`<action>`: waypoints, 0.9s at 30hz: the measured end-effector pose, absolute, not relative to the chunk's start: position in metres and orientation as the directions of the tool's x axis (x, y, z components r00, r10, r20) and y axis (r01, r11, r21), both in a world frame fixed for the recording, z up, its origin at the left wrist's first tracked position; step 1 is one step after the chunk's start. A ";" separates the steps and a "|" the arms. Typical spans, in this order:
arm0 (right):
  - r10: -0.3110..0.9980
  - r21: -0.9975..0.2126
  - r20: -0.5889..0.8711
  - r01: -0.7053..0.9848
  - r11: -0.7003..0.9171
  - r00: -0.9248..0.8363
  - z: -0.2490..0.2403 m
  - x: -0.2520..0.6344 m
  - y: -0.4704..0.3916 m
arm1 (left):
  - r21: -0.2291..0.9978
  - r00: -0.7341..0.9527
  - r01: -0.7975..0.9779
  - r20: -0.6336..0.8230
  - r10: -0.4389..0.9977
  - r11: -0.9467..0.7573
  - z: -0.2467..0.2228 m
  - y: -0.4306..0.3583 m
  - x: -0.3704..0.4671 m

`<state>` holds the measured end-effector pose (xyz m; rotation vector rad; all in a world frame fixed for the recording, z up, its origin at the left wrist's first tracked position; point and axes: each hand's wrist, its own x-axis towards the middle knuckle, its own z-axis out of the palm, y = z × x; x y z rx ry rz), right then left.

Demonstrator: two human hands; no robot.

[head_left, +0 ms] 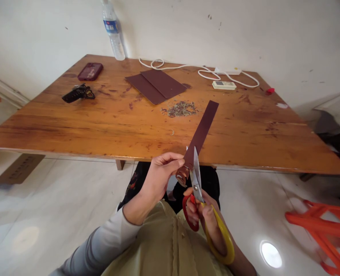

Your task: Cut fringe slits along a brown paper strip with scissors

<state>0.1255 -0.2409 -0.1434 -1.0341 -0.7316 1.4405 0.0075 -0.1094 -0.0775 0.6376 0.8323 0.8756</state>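
My left hand [161, 172] pinches a long dark maroon strip [202, 128] between thumb and fingers near its lower end. Curled, thinly cut bits [182, 175] hang from that end. In my right hand [207, 214] are scissors [197, 182] with one red and one yellow handle loop. Their blades are parted around the strip, just right of my left fingertips. Beyond the strip, a pile of small shredded scraps [183, 109] lies on the wooden table [101, 126]. Dark maroon sheets [158, 86] lie flat behind the pile, one overlapping another.
At the back left are a plastic bottle [114, 34], a phone [90, 71] and a black object [78, 93]. A white cable [181, 66] and a remote [224, 85] lie at the back right. An orange stool [325, 222] stands on the floor at right.
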 end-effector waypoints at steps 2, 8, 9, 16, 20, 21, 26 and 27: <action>0.978 -0.881 -0.202 -0.443 -0.164 0.041 -0.144 0.126 -0.242 | 0.776 0.384 -0.395 -0.347 0.856 0.492 -0.078 -0.109 0.007; 0.970 -0.859 -0.243 -0.469 -0.205 0.021 -0.138 0.127 -0.244 | 0.811 0.375 -0.364 -0.322 0.869 0.458 -0.082 -0.107 0.005; 0.968 -0.856 -0.249 -0.471 -0.213 0.014 -0.138 0.127 -0.244 | 0.822 0.376 -0.351 -0.315 0.871 0.449 -0.082 -0.106 0.005; 0.961 -0.825 -0.273 -0.503 -0.259 -0.048 -0.138 0.129 -0.248 | 0.880 0.386 -0.259 -0.283 0.878 0.397 -0.082 -0.104 0.000; 0.954 -0.820 -0.293 -0.498 -0.281 -0.056 -0.133 0.130 -0.249 | 0.899 0.386 -0.237 -0.261 0.885 0.369 -0.082 -0.101 -0.001; 0.952 -0.821 -0.302 -0.493 -0.288 -0.054 -0.132 0.130 -0.250 | 0.903 0.380 -0.239 -0.252 0.890 0.358 -0.082 -0.101 -0.001; 0.954 -0.829 -0.296 -0.486 -0.276 -0.037 -0.133 0.128 -0.251 | 0.894 0.368 -0.273 -0.245 0.897 0.356 -0.082 -0.103 -0.001; 0.957 -0.833 -0.290 -0.485 -0.268 -0.032 -0.133 0.128 -0.251 | 0.887 0.377 -0.273 -0.257 0.890 0.372 -0.082 -0.104 -0.002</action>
